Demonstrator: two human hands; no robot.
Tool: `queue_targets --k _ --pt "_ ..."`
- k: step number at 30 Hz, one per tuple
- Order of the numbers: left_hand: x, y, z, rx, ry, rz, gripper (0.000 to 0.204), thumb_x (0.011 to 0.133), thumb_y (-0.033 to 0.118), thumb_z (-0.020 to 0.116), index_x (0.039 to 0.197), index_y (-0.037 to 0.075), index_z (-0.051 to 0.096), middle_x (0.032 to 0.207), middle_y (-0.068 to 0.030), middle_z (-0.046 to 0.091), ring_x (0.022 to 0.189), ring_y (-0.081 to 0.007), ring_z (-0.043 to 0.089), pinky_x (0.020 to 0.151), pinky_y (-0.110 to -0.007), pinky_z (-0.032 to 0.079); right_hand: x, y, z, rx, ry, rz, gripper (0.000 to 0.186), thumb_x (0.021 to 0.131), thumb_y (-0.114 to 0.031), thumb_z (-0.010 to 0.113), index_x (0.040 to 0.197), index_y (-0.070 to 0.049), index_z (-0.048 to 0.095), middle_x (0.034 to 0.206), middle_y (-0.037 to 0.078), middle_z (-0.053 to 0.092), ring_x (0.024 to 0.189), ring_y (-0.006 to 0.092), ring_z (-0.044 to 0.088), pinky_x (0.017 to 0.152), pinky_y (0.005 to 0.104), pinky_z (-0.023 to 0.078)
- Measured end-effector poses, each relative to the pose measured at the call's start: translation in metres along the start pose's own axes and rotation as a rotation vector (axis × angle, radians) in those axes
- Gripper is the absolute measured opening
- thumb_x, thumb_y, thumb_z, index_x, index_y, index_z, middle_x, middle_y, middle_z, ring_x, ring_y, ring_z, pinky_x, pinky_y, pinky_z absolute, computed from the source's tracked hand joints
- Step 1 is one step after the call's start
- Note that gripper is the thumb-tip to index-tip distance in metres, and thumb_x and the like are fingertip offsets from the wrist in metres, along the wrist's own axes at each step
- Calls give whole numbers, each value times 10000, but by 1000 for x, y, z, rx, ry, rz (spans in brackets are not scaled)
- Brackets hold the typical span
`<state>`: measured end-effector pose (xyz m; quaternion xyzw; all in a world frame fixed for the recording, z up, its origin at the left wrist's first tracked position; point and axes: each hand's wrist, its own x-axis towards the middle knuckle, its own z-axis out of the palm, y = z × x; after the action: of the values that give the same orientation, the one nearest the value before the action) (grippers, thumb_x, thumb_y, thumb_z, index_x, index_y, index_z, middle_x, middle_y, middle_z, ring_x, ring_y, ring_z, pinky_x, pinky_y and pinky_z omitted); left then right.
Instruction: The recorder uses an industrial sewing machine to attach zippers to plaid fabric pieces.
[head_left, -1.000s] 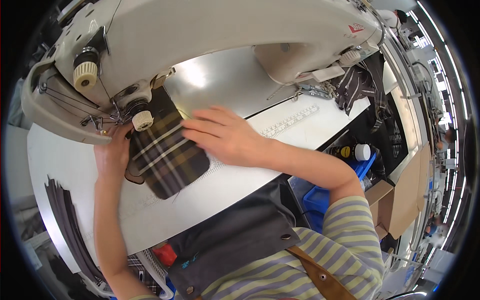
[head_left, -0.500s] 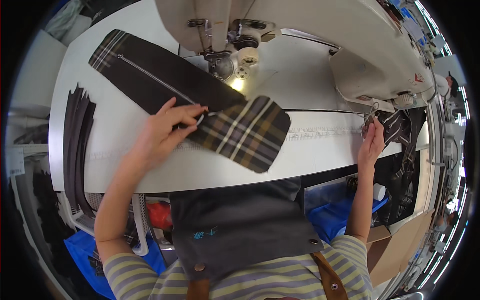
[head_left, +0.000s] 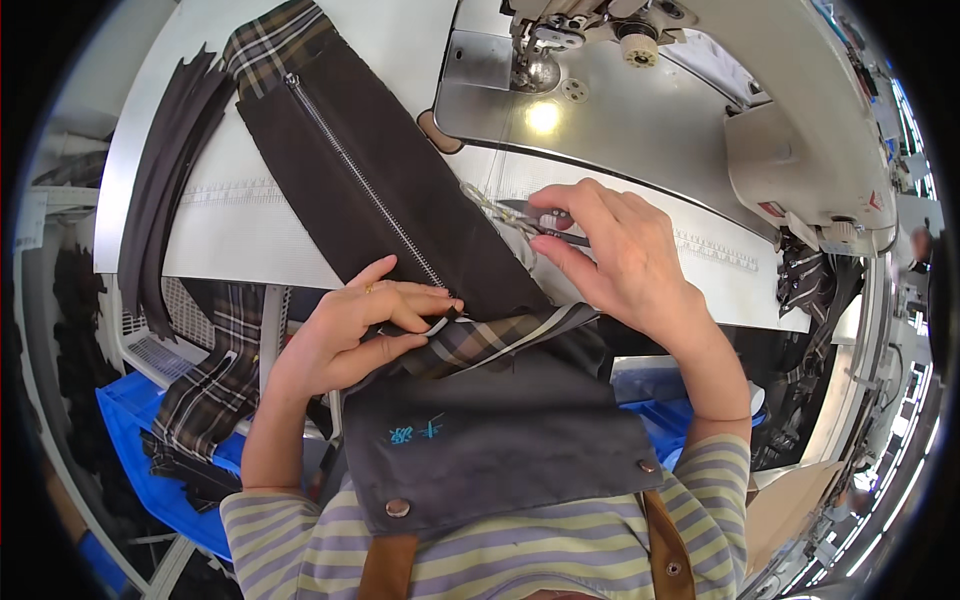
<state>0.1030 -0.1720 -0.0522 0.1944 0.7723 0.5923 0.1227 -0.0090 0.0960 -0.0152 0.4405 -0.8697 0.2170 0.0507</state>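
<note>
A dark fabric piece (head_left: 345, 190) with a metal zipper (head_left: 362, 178) along it lies slantwise on the sewing table. Its far end is brown plaid, and its near plaid end (head_left: 480, 345) folds over the table's front edge against my apron. My left hand (head_left: 365, 325) pinches the fabric at the zipper's near end, thumb and fingers closed. Just right of the fabric, my right hand (head_left: 625, 250) holds a pair of small dark thread snips (head_left: 524, 208), its blades pointing left. Pale threads beside the blades are hard to make out.
A sewing machine (head_left: 800, 110) stands at the far right, its metal bed (head_left: 500, 120) behind the fabric. Dark strips (head_left: 165, 170) lie on the left. A white basket (head_left: 160, 345) and blue bin (head_left: 125, 410) hold plaid pieces below. Dark cloth (head_left: 810, 285) is bunched at the right.
My right hand has come in from the table's right side with the snips to beside the fabric. My left hand has drawn the fabric toward me, and its plaid end now hangs over the edge.
</note>
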Motion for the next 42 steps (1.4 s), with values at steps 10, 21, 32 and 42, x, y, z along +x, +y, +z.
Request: queue_targets --k 10,21,32,42 --pt "5 3 4 -14 36 -32 100 795 5 649 840 81 603 1113 -145 690 1173 -290 594 1125 -508 174 -21 46 -53 -3 498 597 271 826 -281 740 944 -51 656 710 48 623 553 115 525 542 257 447" --pt "5 3 5 11 49 -16 88 838 21 624 908 75 617 1164 -76 678 1160 -249 597 1112 -510 200 -17 13 14 -108 -22 -109 275 766 -253 753 952 -108 610 731 15 595 547 185 568 524 310 422" --pt "0 1 6 -21 58 3 87 763 27 678 821 87 651 1080 -85 709 1128 -248 619 1107 -485 207 5 22 12 -137 27 -48 258 760 -239 763 919 -88 627 750 30 630 555 218 586 533 318 444" --pt "-17 -12 14 -85 255 178 103 804 72 676 723 44 619 918 -76 709 921 -231 666 950 -445 434 8 51 23 133 136 305 262 789 -194 749 1004 -75 656 850 79 648 658 229 629 591 326 479"
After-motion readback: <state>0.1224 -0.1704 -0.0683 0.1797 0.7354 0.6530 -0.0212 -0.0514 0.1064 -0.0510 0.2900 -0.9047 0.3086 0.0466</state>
